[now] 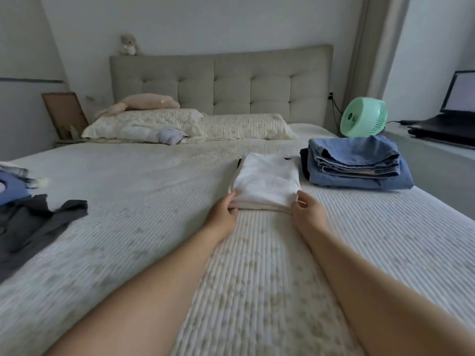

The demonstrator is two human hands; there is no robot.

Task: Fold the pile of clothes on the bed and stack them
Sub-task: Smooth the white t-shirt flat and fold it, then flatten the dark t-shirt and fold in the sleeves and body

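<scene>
White folded shirt [266,185] lies on the bed [144,201], right of centre, on top of a small stack whose dark lower layer peeks out at the far corners. The left hand [223,213] pinches the shirt's near left corner, thumb on top and fingers curled under the fold. The right hand [308,211] grips the near right corner the same way, fingers bent round the edge. Both forearms reach straight in from the near edge of the bed.

Just right of the shirt, close but not clearly touching, sits a stack of folded jeans [357,163], with a dark garment at its left side. The jeans lie near the bed's right edge.

Unfolded clothes [30,222], dark grey and blue, spread along the left edge of the bed, well apart from the shirt. Between that pile and the shirt runs a wide stretch of bare ribbed cover, and more bare cover lies between the shirt and the pillows [190,124] at the headboard [221,83]. A small crumpled pale blue cloth [171,136] rests against the pillows.

Beyond the right edge stand a green fan [363,116] and a laptop [452,109].
</scene>
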